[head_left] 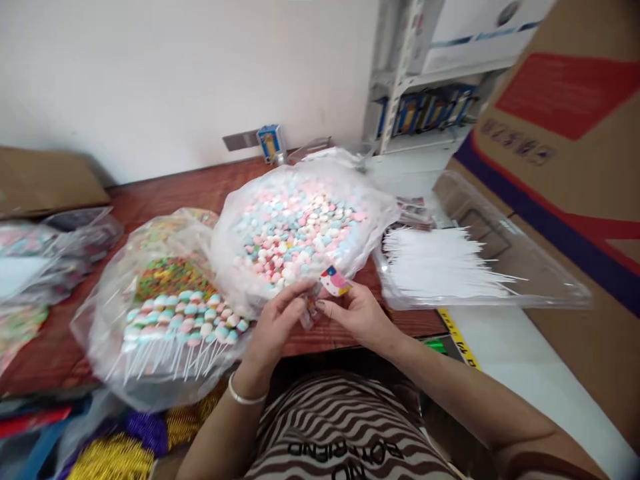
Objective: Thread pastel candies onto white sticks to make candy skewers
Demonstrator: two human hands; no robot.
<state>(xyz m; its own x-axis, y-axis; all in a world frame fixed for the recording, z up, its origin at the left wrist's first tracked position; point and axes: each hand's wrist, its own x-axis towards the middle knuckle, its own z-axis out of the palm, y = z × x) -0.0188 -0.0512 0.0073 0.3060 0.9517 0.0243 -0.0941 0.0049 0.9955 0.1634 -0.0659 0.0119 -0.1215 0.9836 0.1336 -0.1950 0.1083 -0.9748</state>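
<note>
My left hand (281, 319) and my right hand (364, 313) meet at the front edge of the table. Between their fingertips is a small clear plastic packet (310, 312) with something reddish in it; blur hides its contents. A colourful printed piece (334, 281), pink, blue and white, sticks up by my right fingers; whether it is joined to the packet I cannot tell. Just beyond lies a large open plastic bag (227, 250) full of pastel marshmallows (305, 227). To the left, marshmallows on white sticks (185, 320) lie in rows on another clear bag (107, 333).
White sticks (440, 263) fill a clear plastic tray (550, 290) at the right. A big cardboard box (565, 167) leans in behind it. Small multicoloured candies (173, 277) lie behind the stick rows. More bags (75, 253) and a brown box (47, 180) stand far left.
</note>
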